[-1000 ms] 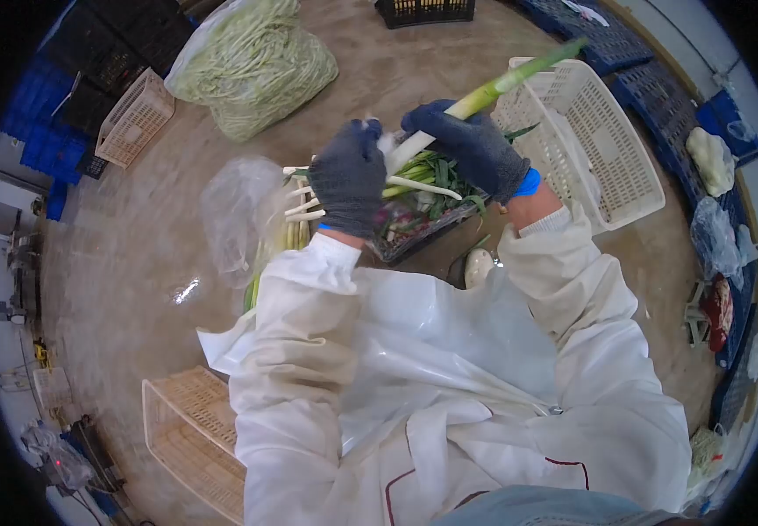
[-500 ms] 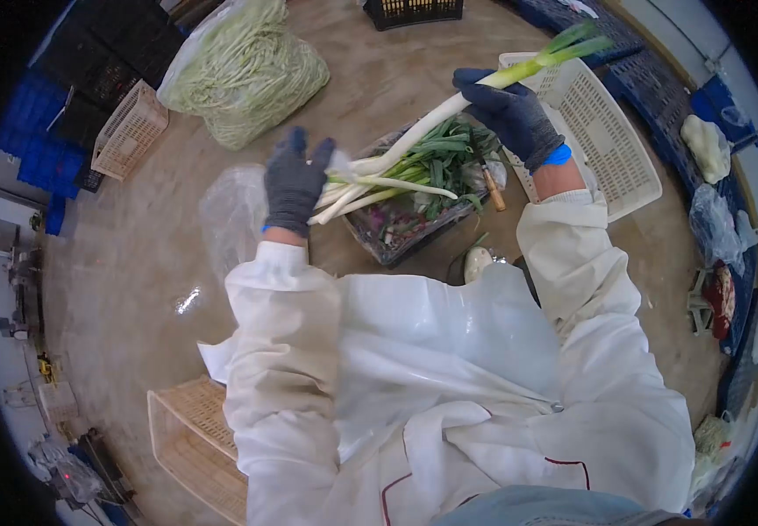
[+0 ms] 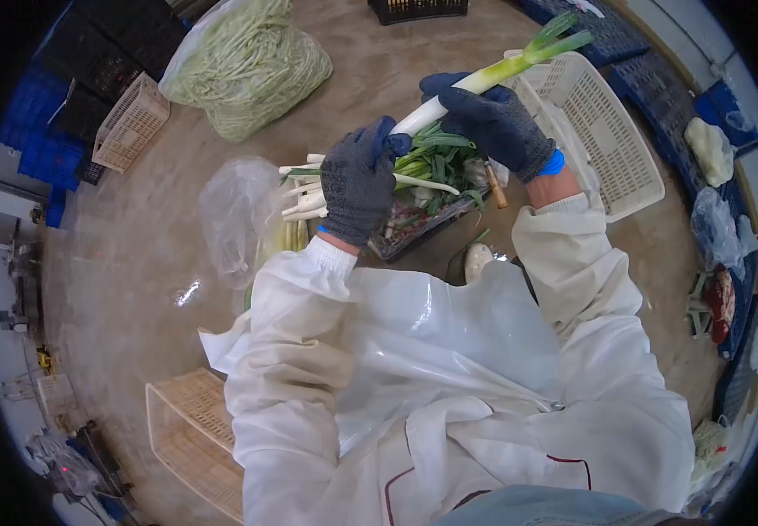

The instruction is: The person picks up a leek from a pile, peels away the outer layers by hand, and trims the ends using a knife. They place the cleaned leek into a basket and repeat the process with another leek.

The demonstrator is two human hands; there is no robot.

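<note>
A long leek [image 3: 420, 117] with a white stalk and green top slants across the middle of the view. My gloved right hand [image 3: 500, 127] is wrapped round its upper stalk. Lower down, my gloved left hand [image 3: 359, 181] closes round the white end, whose tip it hides. Below my hands, more leeks [image 3: 309, 203] lie with their white ends pointing left, partly covered by my left hand. Their dark green leaves [image 3: 443, 159] rest over a dark crate [image 3: 423, 235] holding plant scraps. A knife with a wooden handle [image 3: 495, 186] sits at the crate's right side.
A white plastic basket [image 3: 637, 167] stands just right of my right hand. Clear plastic bags [image 3: 237, 215] lie on the left. Farther off is a big bag of green vegetables [image 3: 252, 79]. Another basket [image 3: 188, 438] is at my lower left, and blue pallets [image 3: 659, 105] line the right.
My left hand has moved right and up and closed round the leek's white end. My right hand has come slightly left and down with the leek.
</note>
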